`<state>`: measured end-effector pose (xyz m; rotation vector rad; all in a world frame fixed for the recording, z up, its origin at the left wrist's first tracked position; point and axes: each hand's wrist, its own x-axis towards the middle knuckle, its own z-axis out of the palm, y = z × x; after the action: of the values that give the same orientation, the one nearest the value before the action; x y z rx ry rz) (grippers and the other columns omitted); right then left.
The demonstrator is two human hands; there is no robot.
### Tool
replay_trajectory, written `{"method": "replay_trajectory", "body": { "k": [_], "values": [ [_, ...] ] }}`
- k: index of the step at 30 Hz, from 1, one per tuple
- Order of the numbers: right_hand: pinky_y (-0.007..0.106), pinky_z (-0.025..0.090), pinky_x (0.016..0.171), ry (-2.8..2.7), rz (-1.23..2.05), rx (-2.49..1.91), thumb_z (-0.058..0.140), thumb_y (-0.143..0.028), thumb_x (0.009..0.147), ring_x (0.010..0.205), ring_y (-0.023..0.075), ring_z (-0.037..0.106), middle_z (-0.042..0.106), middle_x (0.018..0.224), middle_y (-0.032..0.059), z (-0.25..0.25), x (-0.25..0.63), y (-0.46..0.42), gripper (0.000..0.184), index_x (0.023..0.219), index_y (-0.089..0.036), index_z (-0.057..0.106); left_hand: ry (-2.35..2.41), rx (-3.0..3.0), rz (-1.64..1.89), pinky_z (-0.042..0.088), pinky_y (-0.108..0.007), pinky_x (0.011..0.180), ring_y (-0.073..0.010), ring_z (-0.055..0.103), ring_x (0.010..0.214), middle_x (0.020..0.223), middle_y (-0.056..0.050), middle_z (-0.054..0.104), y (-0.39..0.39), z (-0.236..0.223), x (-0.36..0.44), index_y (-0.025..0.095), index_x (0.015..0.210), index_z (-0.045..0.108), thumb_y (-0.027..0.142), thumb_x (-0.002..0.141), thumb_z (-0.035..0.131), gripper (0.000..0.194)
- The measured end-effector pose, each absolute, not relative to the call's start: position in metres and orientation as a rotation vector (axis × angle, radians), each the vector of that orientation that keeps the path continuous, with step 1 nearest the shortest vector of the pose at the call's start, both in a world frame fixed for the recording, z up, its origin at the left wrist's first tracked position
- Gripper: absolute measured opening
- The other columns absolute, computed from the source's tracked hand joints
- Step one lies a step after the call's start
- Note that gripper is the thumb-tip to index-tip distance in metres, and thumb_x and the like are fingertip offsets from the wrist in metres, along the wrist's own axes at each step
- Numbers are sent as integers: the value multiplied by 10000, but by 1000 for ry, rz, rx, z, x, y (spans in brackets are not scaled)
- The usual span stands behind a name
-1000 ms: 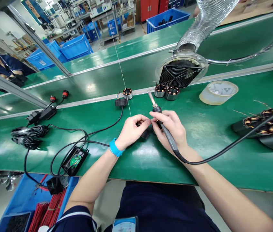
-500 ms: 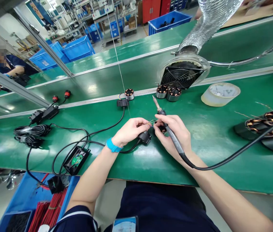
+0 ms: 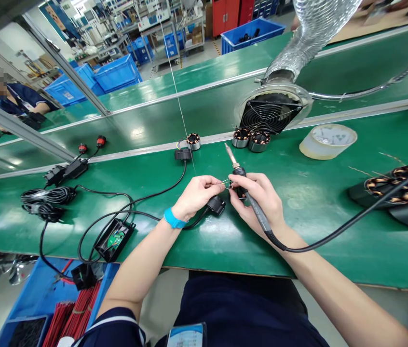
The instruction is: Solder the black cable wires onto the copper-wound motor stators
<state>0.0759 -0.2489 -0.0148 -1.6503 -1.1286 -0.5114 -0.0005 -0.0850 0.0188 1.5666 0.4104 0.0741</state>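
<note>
My left hand [image 3: 198,195], with a blue band at the wrist, pinches thin wires [image 3: 224,181] between thumb and fingertips. Just below those fingers a black plastic cap [image 3: 217,205] on a black cable rests on the bench. In my right hand [image 3: 262,200] lies a soldering iron [image 3: 259,212], its tip pointing up and away from the wires. The right fingertips also touch a small copper-wound stator [image 3: 240,192], mostly hidden behind them. Which wires join the stator, I cannot make out.
Stators [image 3: 260,141] stand by a fan [image 3: 271,115] with a foil duct. A tape roll [image 3: 329,141] and larger stators [image 3: 385,190] are at right. Black cables [image 3: 48,195] and an opened box with a circuit board [image 3: 115,239] lie left. A co-worker [image 3: 19,99] sits beyond.
Both hands stay close together at the wires. The right hand and soldering iron have shifted slightly left, and the iron's tip with them. The left wrist has moved a little to the right.
</note>
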Motion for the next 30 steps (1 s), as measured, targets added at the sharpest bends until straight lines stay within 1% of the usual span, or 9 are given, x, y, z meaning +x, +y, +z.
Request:
{"method": "replay_trajectory", "body": {
  "k": [3, 6, 10, 15, 20, 22, 25, 27, 30],
  "values": [
    [332, 627, 820, -1072, -467, -1645, 614, -108, 945, 911, 189, 688, 632, 1073, 64, -13, 76, -251, 425, 1330, -286, 642, 424, 1564, 87, 409, -260, 628, -125, 521, 675, 759, -48, 651, -85, 17, 0, 159, 754, 705, 435, 751, 821, 299],
    [317, 624, 805, -975, -419, -1626, 630, -108, 932, 819, 158, 681, 630, 1045, 51, -11, 75, -249, 373, 1268, -263, 673, 430, 1550, 89, 404, -259, 625, -124, 519, 680, 765, -49, 650, -86, 17, 0, 158, 760, 704, 423, 756, 818, 289],
    [290, 618, 725, -769, -320, -1628, 684, -143, 871, 733, 139, 653, 616, 968, 25, -8, 72, -244, 341, 1199, -234, 694, 446, 1532, 105, 415, -258, 646, -122, 532, 698, 787, -51, 660, -90, 18, -1, 156, 766, 704, 398, 757, 810, 264],
    [300, 620, 728, -703, -291, -1642, 705, -166, 839, 789, 160, 659, 626, 954, 27, -6, 71, -242, 355, 1188, -237, 696, 464, 1545, 104, 403, -246, 613, -122, 517, 682, 767, -46, 643, -93, 19, 0, 159, 765, 697, 407, 762, 802, 270],
    [386, 616, 871, -750, -294, -1660, 720, -172, 850, 868, 194, 687, 665, 991, 37, -3, 69, -250, 410, 1250, -244, 668, 458, 1565, 66, 354, -246, 577, -108, 471, 639, 716, -27, 595, -92, 20, 0, 159, 738, 673, 420, 787, 781, 287],
    [394, 602, 881, -733, -344, -1663, 717, -173, 876, 890, 206, 688, 687, 964, 34, -1, 65, -256, 388, 1254, -245, 671, 451, 1567, 55, 343, -252, 576, -103, 459, 625, 703, -20, 585, -92, 20, -1, 160, 732, 664, 418, 803, 771, 288],
    [364, 590, 797, -707, -456, -1642, 682, -169, 937, 814, 195, 689, 708, 906, 33, 0, 58, -268, 238, 1162, -236, 718, 460, 1560, 43, 349, -259, 590, -99, 469, 621, 706, -17, 593, -93, 21, -1, 159, 739, 658, 399, 824, 761, 275],
    [338, 564, 674, -725, -511, -1615, 630, -160, 974, 697, 177, 669, 712, 829, 23, -2, 53, -275, 164, 1058, -236, 748, 477, 1559, 51, 363, -263, 601, -103, 489, 630, 721, -23, 612, -94, 21, -2, 159, 753, 666, 392, 830, 759, 263],
    [323, 495, 528, -756, -610, -1561, 560, -144, 991, 539, 155, 603, 671, 680, -5, -7, 48, -283, 232, 943, -246, 763, 510, 1555, 80, 385, -269, 613, -110, 510, 638, 742, -31, 638, -98, 21, -2, 163, 774, 687, 393, 830, 760, 248]
  ]
}}
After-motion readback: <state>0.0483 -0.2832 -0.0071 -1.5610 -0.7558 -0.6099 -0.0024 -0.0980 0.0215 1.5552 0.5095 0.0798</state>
